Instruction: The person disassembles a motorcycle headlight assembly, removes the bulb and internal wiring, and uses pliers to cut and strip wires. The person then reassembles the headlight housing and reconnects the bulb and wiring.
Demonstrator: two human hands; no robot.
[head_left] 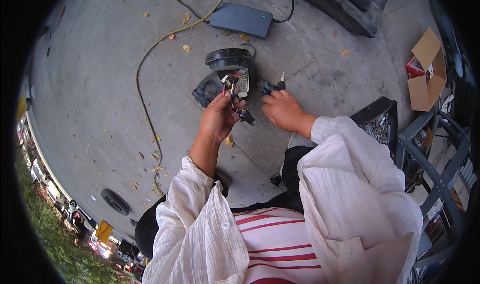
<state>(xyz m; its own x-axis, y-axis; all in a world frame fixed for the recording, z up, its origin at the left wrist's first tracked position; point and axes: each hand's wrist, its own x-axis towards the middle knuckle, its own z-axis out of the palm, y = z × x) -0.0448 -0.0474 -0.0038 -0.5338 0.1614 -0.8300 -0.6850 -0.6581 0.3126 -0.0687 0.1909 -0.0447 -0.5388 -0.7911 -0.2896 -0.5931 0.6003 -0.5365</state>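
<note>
My left hand (220, 115) pinches a bundle of thin coloured wires (233, 91), red, yellow and blue among them. The wires lead into an open black plastic housing (231, 59) on the ground, with a light grey inside. A small black connector (245, 116) hangs from the wires beside my left fingers. To the right, my right hand (284, 109) has its fingers curled down at a small black part with a silver tip (280, 85). Dark pieces lie against that part, and its exact kind is unclear. My right fingertips are partly hidden.
A black power adapter (242, 20) with a green light lies beyond the housing. A yellowish cable (145, 59) curves along the left. At right stand an open cardboard box (427, 79), a black tray of small metal parts (377, 126) and a metal frame (432, 169). A black panel (345, 6) lies far right.
</note>
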